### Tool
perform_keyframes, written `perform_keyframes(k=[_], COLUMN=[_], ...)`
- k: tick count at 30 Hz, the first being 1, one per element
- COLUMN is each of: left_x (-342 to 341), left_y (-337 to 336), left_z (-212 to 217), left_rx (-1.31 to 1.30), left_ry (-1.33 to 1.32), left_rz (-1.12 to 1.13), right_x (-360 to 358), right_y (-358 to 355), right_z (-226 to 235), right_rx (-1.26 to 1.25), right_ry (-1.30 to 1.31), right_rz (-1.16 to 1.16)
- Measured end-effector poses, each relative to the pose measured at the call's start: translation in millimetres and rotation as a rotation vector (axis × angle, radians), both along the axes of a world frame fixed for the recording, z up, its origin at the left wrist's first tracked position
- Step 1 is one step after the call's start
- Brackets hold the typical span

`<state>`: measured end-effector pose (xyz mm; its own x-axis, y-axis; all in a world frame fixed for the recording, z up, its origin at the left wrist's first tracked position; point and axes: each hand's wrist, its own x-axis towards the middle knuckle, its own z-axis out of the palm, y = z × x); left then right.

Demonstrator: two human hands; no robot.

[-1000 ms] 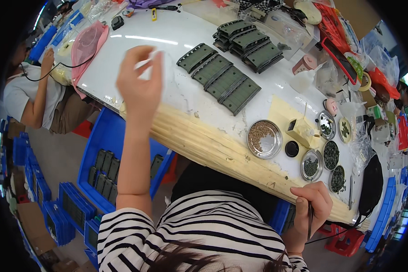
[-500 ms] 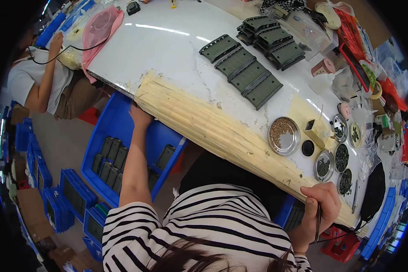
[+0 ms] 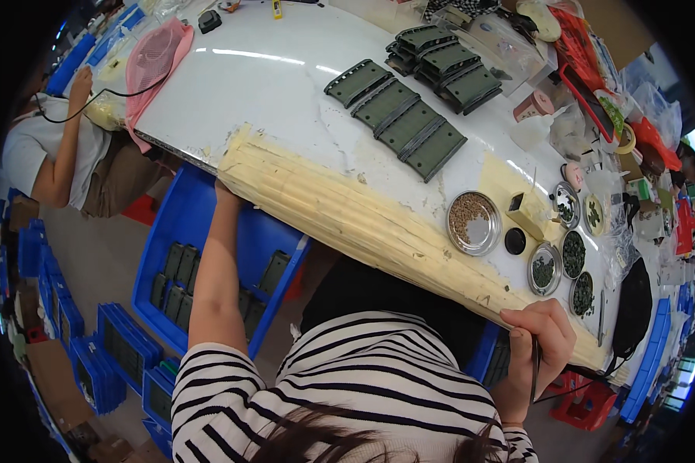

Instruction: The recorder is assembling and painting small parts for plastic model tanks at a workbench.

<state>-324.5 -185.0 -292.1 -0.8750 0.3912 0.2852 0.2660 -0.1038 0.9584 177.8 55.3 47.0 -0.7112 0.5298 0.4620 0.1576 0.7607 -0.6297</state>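
Observation:
My left arm reaches over the blue crate (image 3: pixel 269 231) to the table's edge, where my left hand (image 3: pixel 225 191) is mostly hidden under the padded rim. Its fingers do not show. Several dark green rectangular parts (image 3: pixel 179 268) lie in that crate. My right hand (image 3: pixel 547 339) rests near the tape-covered table edge (image 3: pixel 347 208), closed around a slim dark pen-like tool (image 3: pixel 536 372) that points downward. What kind of tool it is cannot be made out. On the white table lie a joined row of green parts (image 3: pixel 398 116) and a layered pile of similar parts (image 3: pixel 457 73).
Round metal dishes stand at the right: one with tan bits (image 3: pixel 473 224), others with dark green bits (image 3: pixel 544 268). A small yellowish box (image 3: pixel 527 207) and a black round lid (image 3: pixel 515 241) are beside them. A co-worker (image 3: pixel 54 154) sits at the left. Stacked blue crates (image 3: pixel 96 370) stand below.
My left hand has slipped further under the table's rim, so less of it shows. The whole view has shifted slightly. My right hand keeps its grip on the slim tool.

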Motion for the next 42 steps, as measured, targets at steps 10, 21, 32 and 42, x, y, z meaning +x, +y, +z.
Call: perform_keyframes(k=[10, 21, 32, 42], left_x=[-24, 39, 15, 6], left_y=[-31, -45, -22, 2], left_z=[-20, -2, 14, 31], left_rx=[-0.1, -1.383, -1.256, -1.163], left_ry=[0.161, 0.489, 0.689, 0.812], left_rz=[-0.082, 0.153, 0.063, 0.013], right_x=[6, 4, 14, 19], right_y=[5, 7, 8, 11], right_z=[1, -3, -8, -9], right_rx=[-0.009, -0.02, -0.039, -0.05], right_ry=[-0.024, -0.028, -0.018, 0.009], right_rz=[0.017, 0.033, 0.037, 0.057])
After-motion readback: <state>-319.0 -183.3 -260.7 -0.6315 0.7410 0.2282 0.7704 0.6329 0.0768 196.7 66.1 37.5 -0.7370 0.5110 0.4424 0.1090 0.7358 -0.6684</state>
